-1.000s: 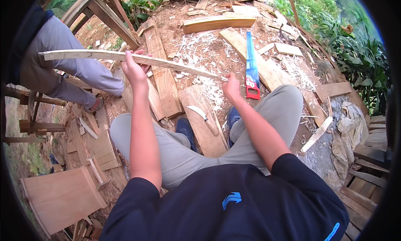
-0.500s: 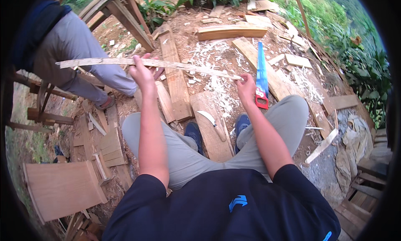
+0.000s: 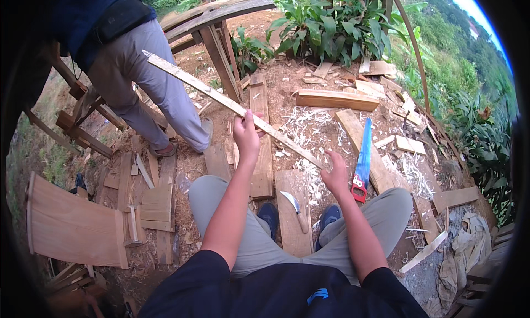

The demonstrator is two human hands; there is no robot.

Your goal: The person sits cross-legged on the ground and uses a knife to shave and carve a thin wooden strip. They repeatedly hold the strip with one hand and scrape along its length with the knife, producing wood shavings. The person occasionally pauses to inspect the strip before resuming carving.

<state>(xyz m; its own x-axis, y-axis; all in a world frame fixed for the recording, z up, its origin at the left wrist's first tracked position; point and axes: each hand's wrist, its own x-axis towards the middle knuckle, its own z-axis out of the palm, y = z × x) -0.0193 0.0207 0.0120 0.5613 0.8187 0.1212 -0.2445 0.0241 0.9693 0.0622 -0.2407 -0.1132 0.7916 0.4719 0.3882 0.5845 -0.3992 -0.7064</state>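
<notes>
One long, thin wooden strip (image 3: 193, 84) slants above pale shavings (image 3: 295, 124), its middle pinched in the left hand (image 3: 246, 137); the right hand (image 3: 335, 178), fingers loosely apart, is at its near end, contact unclear. Probably light and springy, it should balance when held mid-length.

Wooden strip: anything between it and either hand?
Nothing visible. The left hand grips the wooden strip partway along; the right hand, fingers spread, is at its near end, contact unclear. The knife on the board and the blue-bladed saw lie clear of both gaps.
</notes>
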